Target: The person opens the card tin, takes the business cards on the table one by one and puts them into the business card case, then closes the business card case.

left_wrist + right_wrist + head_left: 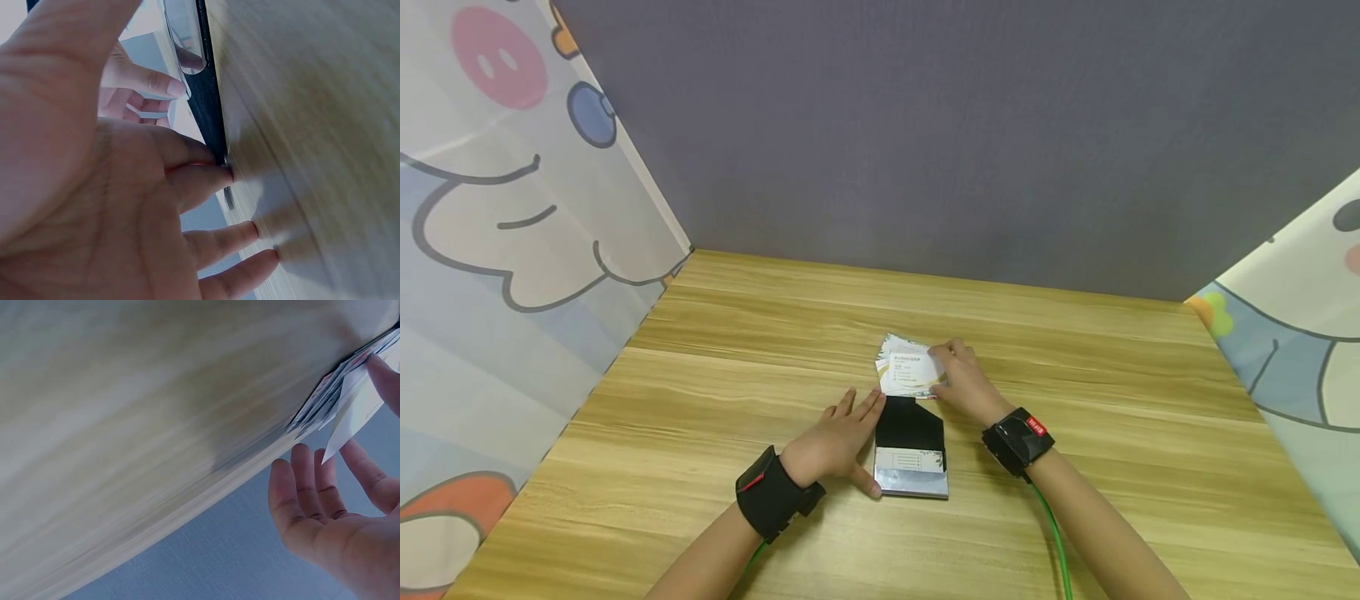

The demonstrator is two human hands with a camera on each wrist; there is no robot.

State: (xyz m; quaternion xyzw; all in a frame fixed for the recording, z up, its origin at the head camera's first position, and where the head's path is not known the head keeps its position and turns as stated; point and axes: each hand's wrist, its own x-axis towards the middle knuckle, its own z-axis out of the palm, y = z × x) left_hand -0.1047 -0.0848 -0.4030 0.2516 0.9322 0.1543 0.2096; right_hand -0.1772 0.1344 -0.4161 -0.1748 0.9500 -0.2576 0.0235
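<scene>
A business card case [912,482] lies with its black flap [910,423] folded back, and a card [907,460] shows in its silver pocket. My left hand [841,442] is spread along the case's left side, its thumb at the lower corner. In the left wrist view, the straight fingers [215,247] reach down to the tabletop beside the case's black edge. Beyond the flap is a loose pile of white business cards [893,343]. My right hand [968,382] pinches the top card [357,412] by its edges between thumb and index finger, tilting it up off the pile.
The wood-grain table [760,333] meets a grey panel [925,150] at the back. Cartoon-printed curtains [535,208] hang at both sides. A green cable [1054,533] runs from the right wrist's black strap [1018,442].
</scene>
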